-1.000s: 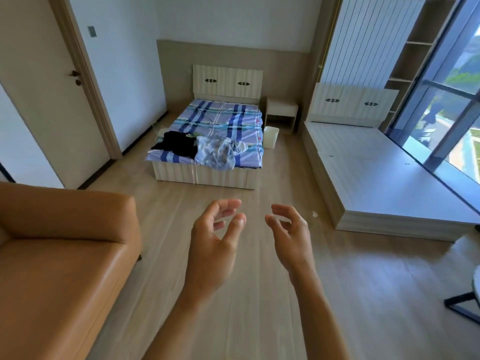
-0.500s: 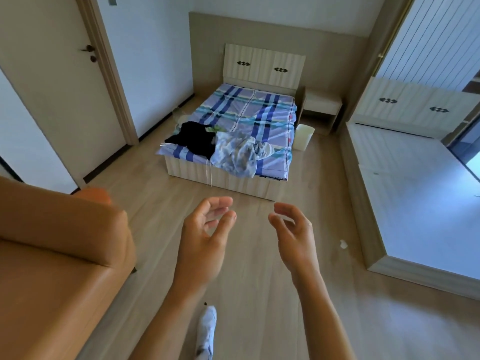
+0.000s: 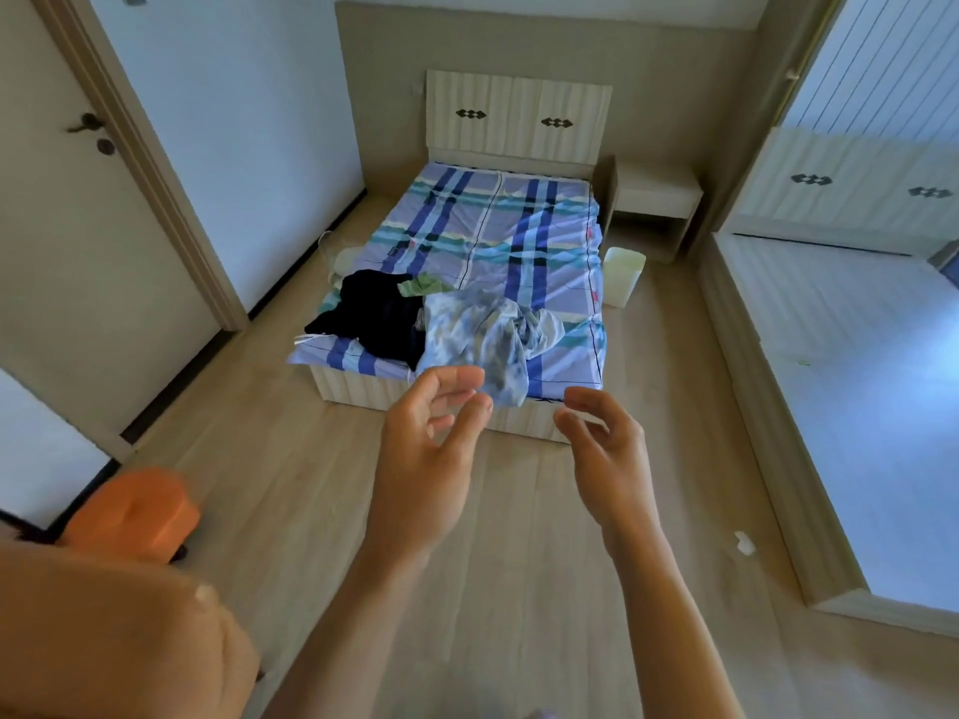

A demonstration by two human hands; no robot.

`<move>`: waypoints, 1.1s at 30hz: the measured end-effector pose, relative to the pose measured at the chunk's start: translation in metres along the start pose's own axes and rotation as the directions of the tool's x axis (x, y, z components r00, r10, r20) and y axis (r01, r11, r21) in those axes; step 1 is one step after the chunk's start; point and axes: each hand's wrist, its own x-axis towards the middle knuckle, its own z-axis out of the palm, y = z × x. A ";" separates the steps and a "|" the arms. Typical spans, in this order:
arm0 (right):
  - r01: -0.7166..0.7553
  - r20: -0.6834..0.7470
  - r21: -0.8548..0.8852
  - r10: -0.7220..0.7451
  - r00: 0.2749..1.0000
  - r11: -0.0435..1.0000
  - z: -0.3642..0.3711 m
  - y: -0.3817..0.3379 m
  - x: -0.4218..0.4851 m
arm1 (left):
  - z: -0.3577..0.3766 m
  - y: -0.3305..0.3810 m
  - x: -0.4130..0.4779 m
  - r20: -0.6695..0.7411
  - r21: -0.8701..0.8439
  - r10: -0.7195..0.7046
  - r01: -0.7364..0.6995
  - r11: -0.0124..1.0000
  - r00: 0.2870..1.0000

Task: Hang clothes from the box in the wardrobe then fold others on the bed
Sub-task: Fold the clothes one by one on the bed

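While both arms are stretching forward in the lower middle of the frame, left hand: hanging in the air above the floor, fingers loosely curled and relaxed, grasping nothing.
Right hand: hovering just beside the left, apart from it, fingers bent in a loose hook and released, holding nothing.
Clothes: lying in a heap at the foot of the bed, centre of the frame; a black garment is sprawling on the left, a pale blue-and-white garment is bunching against it on the right and drooping over the bed's edge, and a green piece is peeking out behind them.
Overlap: the left hand's fingertips are covering the lower hem of the pale garment in the picture; whether they are touching it I cannot tell.
Between hands and bed: a strip of wooden floor is running across.
Lower left: a brown sofa is filling the corner, with an orange object sitting beyond it.
Left edge: a door is standing closed.
Right of the bed: a white bin is standing just beside it, a nightstand behind.
Right side: a raised pale platform is occupying the frame, a white scrap lying on the floor near it.
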 end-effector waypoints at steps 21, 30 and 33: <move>-0.093 0.129 -0.016 0.094 0.987 0.996 0.151 0.052 0.503 | 0.109 -0.131 0.476 0.007 0.074 -0.102 0.101 0.992 0.995; -0.250 0.084 -0.116 0.260 0.962 0.961 0.222 0.117 0.692 | 0.137 -0.233 0.684 0.079 0.041 -0.241 0.238 0.970 0.967; -0.321 0.067 -0.156 0.335 0.940 0.934 0.239 0.147 0.738 | 0.144 -0.257 0.744 0.096 0.053 -0.283 0.279 0.959 0.954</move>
